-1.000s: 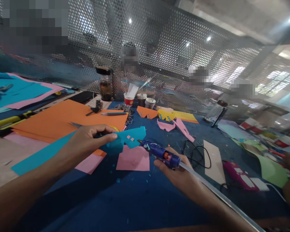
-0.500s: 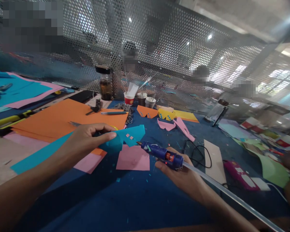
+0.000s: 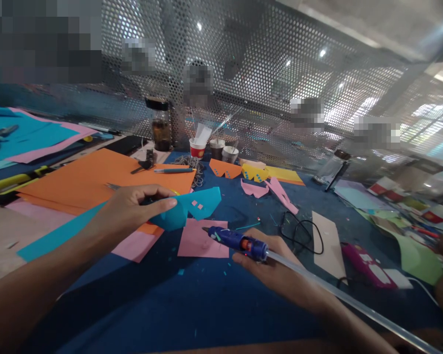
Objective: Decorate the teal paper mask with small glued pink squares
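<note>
Between thumb and fingers, my left hand (image 3: pixel 143 204) pinches a blue paper cutout (image 3: pixel 206 200) shaped like a mask, with two small pink squares stuck on it. A long blue strip of paper runs under my left forearm. My right hand (image 3: pixel 262 255) is closed round a blue hot glue gun (image 3: pixel 236 242), with a long clear glue stick (image 3: pixel 317 278) trailing out of its back. The gun's nozzle points left, below the cutout and apart from it. Under the nozzle lies a pink paper square (image 3: pixel 199 248) on the blue table.
Orange sheets (image 3: pixel 92 177) lie at left with a pen (image 3: pixel 175 170) on top. Finished-looking orange (image 3: pixel 225 168) and yellow cutouts (image 3: pixel 254 172) sit farther back, near paper cups (image 3: pixel 197 148) and a jar (image 3: pixel 160 128). A black cable (image 3: pixel 300 233) and magenta case (image 3: pixel 367 265) lie right; another person's hand is at the far right edge.
The glue gun has moved down and to the left, its nozzle coming away from the blue cutout. My left hand has hardly moved and still holds the cutout.
</note>
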A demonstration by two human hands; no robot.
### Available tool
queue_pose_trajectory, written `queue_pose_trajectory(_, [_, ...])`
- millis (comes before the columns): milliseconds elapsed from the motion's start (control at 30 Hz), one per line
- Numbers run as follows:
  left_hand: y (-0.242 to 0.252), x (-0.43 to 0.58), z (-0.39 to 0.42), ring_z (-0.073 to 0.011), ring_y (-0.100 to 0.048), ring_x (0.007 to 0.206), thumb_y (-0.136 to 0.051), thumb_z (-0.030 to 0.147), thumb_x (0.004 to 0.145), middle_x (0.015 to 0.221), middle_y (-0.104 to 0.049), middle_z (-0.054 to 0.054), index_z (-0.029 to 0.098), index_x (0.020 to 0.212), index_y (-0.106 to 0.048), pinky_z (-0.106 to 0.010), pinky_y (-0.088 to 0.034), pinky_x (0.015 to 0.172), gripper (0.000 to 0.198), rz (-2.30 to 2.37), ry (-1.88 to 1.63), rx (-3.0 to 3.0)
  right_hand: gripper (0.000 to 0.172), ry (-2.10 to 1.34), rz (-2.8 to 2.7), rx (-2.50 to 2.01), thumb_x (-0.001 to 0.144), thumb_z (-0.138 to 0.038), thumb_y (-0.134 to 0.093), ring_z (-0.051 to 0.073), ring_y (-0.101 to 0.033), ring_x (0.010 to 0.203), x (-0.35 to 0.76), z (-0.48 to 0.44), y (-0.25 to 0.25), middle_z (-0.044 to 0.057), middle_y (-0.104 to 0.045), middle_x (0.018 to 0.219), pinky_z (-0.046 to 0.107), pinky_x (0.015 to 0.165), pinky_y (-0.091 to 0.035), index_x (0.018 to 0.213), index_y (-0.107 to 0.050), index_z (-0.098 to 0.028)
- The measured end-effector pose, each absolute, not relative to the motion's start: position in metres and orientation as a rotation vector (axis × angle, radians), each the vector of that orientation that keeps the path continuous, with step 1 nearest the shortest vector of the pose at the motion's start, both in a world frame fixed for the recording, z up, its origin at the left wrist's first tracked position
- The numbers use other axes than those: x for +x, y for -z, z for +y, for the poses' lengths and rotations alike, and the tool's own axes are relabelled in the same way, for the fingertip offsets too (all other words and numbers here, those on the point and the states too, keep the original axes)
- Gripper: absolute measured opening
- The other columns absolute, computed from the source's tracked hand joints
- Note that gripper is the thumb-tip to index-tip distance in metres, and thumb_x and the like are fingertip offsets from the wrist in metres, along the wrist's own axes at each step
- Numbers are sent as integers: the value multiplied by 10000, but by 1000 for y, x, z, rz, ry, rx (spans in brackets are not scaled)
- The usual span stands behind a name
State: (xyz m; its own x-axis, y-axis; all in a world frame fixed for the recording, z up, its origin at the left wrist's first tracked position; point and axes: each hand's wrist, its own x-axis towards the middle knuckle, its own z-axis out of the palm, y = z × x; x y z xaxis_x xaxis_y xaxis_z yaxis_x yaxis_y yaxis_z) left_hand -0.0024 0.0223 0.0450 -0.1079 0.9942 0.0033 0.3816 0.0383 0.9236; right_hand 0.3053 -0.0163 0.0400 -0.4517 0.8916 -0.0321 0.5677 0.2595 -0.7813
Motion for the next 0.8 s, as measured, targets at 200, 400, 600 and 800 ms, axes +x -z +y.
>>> queue_pose_trajectory(200, [-39, -7, 25, -204, -689, 772, -757, 484, 742, 843, -776, -18, 232, 876, -761, -318, -545, 720, 285, 1572, -1047, 1444, 91, -987, -2263, -1371, 905, -293, -657, 93, -496, 600, 303, -15, -48, -66, -570, 705, 208, 530, -322, 898, -598, -224])
queue_pose_trajectory(400, [-33, -13, 28, -207, -685, 817, -770, 487, 740, 886, -774, -6, 252, 890, -768, -333, -527, 773, 280, 1582, -1042, 1491, 111, -907, -2380, -1433, 892, -303, -671, 106, -549, 610, 303, -12, -49, -51, -630, 720, 209, 549, -333, 905, -597, -221])
queue_pose_trajectory(600, [-36, -12, 26, -229, -685, 816, -754, 510, 729, 853, -770, -11, 248, 868, -766, -349, -505, 753, 297, 1651, -1029, 1520, 100, -768, -2473, -1474, 902, -298, -663, 120, -582, 587, 307, -10, -46, -35, -663, 718, 213, 531, -286, 906, -594, -227])
queue_pose_trajectory(800, [-33, -14, 27, -233, -688, 821, -745, 519, 745, 854, -769, -10, 255, 879, -763, -352, -498, 757, 297, 1647, -1016, 1534, 121, -722, -2511, -1476, 916, -326, -658, 135, -610, 592, 309, -9, -44, -27, -676, 725, 212, 528, -265, 911, -587, -229])
